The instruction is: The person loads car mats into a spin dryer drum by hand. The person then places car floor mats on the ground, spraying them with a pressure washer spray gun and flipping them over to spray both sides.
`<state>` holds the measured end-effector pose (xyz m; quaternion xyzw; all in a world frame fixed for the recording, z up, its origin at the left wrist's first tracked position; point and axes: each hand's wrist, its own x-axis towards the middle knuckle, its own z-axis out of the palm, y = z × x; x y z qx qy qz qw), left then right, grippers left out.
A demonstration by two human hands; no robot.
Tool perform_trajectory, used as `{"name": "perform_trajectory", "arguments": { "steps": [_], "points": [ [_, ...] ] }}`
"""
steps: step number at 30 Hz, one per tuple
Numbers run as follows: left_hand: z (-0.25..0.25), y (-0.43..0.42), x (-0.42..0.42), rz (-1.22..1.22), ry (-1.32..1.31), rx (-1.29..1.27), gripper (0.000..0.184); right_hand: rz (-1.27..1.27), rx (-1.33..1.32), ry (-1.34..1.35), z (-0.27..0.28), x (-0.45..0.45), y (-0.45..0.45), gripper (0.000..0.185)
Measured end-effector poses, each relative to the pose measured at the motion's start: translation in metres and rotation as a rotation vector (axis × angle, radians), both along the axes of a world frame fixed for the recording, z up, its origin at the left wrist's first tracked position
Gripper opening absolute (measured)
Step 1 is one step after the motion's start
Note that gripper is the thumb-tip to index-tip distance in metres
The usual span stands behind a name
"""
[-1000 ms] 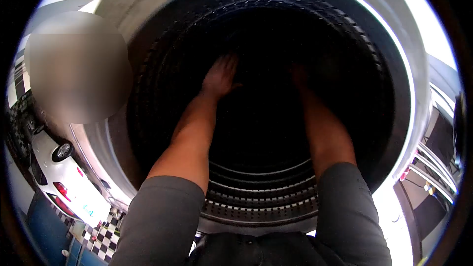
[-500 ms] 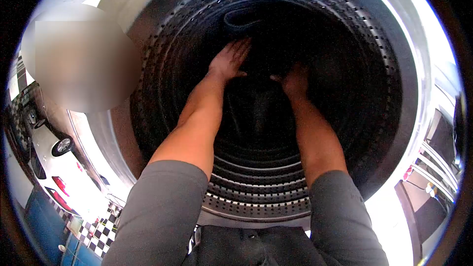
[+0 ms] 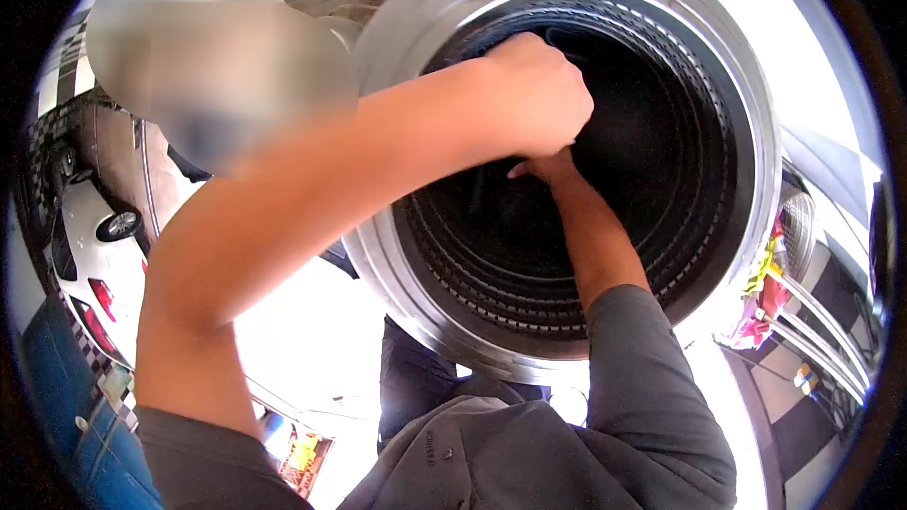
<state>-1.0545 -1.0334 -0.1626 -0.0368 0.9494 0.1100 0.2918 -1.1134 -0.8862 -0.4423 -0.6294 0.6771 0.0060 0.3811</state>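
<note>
Perforated drum (image 3: 713, 104) is filling the upper middle of my feed, ringed by its steel rim (image 3: 759, 161). I'm judging the work inside unfinished, since my hands are still occupying its mouth; how much is done, I cannot tell. Shadow is hiding whatever the drum is containing. My left hand (image 3: 543, 94) is hanging across the opening, balled up, possibly gripping something unseen. Smaller in view, my right hand (image 3: 543, 168) is extending inside, mostly hidden behind it, so I cannot tell its grip.
</note>
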Motion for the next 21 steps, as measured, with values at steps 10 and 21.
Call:
{"name": "perform_trajectory", "arguments": {
  "steps": [10,21],
  "points": [
    [0.053,0.022,0.308,1.353,0.775,-0.176,0.028,-0.053,0.14,0.282,-0.07,0.065,-0.015,0.116],
    [-0.036,0.47,0.577,2.207,-0.294,-0.262,0.039,0.035,0.091,0.351,-0.062,0.006,-0.006,0.079]
  ]
}}
